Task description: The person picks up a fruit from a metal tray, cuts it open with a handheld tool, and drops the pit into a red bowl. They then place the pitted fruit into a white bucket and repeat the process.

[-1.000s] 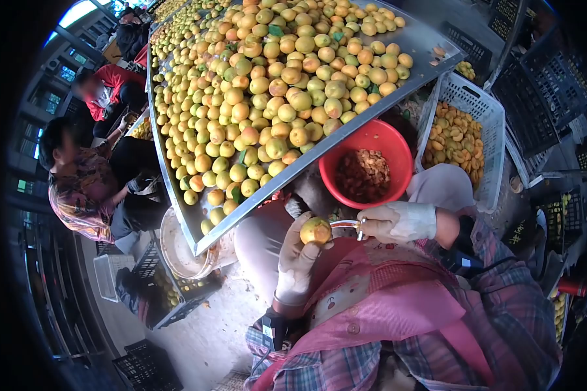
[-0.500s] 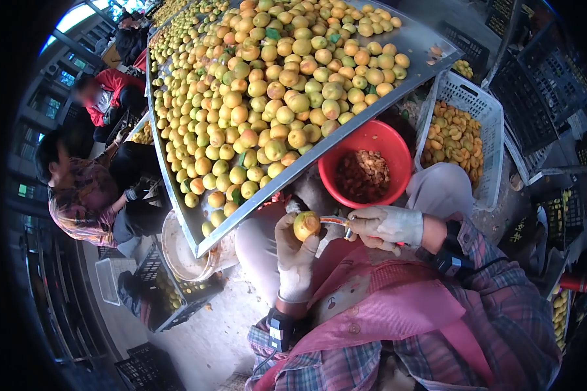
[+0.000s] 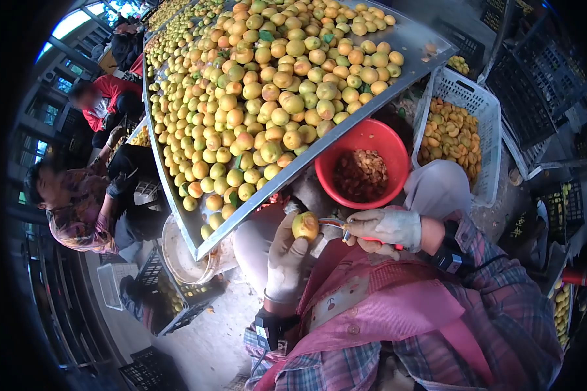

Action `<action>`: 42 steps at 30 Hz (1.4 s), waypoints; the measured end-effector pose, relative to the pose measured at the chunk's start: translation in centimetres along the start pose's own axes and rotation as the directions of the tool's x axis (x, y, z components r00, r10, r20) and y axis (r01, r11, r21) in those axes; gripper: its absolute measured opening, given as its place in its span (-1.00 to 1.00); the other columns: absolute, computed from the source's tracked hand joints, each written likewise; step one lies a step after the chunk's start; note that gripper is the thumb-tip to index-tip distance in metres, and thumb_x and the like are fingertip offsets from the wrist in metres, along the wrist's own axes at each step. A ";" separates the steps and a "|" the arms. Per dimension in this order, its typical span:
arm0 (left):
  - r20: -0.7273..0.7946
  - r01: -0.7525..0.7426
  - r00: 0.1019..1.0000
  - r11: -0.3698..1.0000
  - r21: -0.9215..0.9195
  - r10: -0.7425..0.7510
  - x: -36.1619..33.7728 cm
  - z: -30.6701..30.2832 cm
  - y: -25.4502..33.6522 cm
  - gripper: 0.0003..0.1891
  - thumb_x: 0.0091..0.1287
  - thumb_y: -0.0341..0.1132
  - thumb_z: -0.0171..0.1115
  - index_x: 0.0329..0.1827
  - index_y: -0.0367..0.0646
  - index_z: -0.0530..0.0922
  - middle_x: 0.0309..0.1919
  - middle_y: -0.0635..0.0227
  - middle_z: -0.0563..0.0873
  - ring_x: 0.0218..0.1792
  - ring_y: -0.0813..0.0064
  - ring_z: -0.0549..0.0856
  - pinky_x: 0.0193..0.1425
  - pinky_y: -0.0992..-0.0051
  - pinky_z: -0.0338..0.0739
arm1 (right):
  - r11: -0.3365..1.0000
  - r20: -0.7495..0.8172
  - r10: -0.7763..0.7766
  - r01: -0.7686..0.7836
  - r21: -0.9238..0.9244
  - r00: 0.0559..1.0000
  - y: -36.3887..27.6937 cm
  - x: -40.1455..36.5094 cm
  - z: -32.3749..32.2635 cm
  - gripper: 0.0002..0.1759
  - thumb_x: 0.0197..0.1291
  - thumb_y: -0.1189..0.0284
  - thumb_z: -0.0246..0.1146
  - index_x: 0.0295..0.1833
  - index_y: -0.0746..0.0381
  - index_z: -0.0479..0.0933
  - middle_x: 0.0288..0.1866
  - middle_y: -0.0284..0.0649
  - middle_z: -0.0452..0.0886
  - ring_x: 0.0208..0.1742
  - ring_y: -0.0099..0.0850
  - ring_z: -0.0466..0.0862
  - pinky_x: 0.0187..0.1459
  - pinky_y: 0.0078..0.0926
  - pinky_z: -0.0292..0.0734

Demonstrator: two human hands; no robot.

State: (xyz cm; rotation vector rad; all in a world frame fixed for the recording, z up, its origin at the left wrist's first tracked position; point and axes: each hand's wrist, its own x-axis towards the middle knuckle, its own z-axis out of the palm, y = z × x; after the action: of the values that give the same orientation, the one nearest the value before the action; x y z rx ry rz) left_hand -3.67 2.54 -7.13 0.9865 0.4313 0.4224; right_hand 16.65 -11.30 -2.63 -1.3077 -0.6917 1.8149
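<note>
My left hand (image 3: 284,264), in a pale glove, is closed around a yellow-green apricot (image 3: 305,226) held upright between fingers and thumb. In my gloved right hand (image 3: 388,228) is a small curved knife (image 3: 332,222) with a red handle, its blade tip right at the apricot's side. Just beyond my hands stands a red bowl (image 3: 370,135) with a heap of brown pits (image 3: 370,168) in it. The corner of a metal-edged table (image 3: 407,39), piled with whole apricots (image 3: 267,98), reaches toward my left hand.
A white crate (image 3: 460,91) of halved apricots (image 3: 451,133) stands at the right, near stacked dark crates (image 3: 522,98). Left of my knees are a white bucket (image 3: 176,251) and a black crate (image 3: 182,313). One co-worker (image 3: 78,208) sits at the left, another (image 3: 107,104) farther back.
My hands, with the apricot and knife, have shifted slightly left; the knife stays at the fruit. The nearer co-worker has leaned and raised a gloved hand.
</note>
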 end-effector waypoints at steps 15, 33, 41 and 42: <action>-0.209 -0.328 0.857 0.811 0.484 0.471 0.4 1.3 -1.0 -0.36 0.29 -0.27 0.38 0.33 -0.28 0.25 0.14 0.23 0.51 0.14 0.42 0.51 0.31 0.42 0.37 | 0.974 0.080 0.003 -0.021 0.225 0.997 0.2 1.5 1.1 -0.54 0.52 0.09 -0.11 -0.06 0.30 0.43 -0.65 -0.35 0.38 -0.87 -0.55 0.35 -0.82 -0.62 0.24; -0.086 -0.034 0.995 0.997 0.070 0.040 -0.4 1.1 1.6 -0.23 0.23 -0.06 0.43 0.35 -0.37 0.30 0.06 0.27 0.57 0.04 0.49 0.57 0.19 0.51 0.48 | 0.988 0.110 0.037 -0.053 0.146 0.993 0.1 1.5 0.6 -0.53 0.52 0.08 -0.12 -0.08 0.30 0.42 -0.65 -0.35 0.38 -0.88 -0.56 0.33 -0.82 -0.62 0.19; -0.239 -0.224 0.926 0.934 0.278 0.293 -0.6 1.1 0.8 -0.33 0.28 -0.28 0.40 0.35 -0.34 0.28 0.10 0.23 0.55 0.08 0.42 0.57 0.24 0.45 0.45 | 0.978 0.142 0.046 -0.074 0.197 0.989 -1.0 1.8 1.3 -0.53 0.52 0.08 -0.14 -0.07 0.30 0.42 -0.66 -0.37 0.36 -0.88 -0.57 0.31 -0.83 -0.63 0.20; -0.240 -0.224 0.925 0.934 0.277 0.293 -0.6 1.4 1.0 -0.33 0.28 -0.28 0.40 0.35 -0.34 0.28 0.10 0.23 0.55 0.08 0.42 0.57 0.24 0.45 0.45 | 0.976 0.144 0.060 -0.088 0.198 0.988 -1.2 1.8 1.4 -0.53 0.52 0.09 -0.14 -0.07 0.30 0.42 -0.66 -0.37 0.36 -0.88 -0.57 0.31 -0.83 -0.64 0.20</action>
State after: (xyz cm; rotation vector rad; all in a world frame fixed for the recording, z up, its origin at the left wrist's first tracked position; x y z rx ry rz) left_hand -3.61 1.72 -5.51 1.2374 0.6189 0.7695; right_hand 15.34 -9.10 -2.20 -1.0947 -0.5177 1.9936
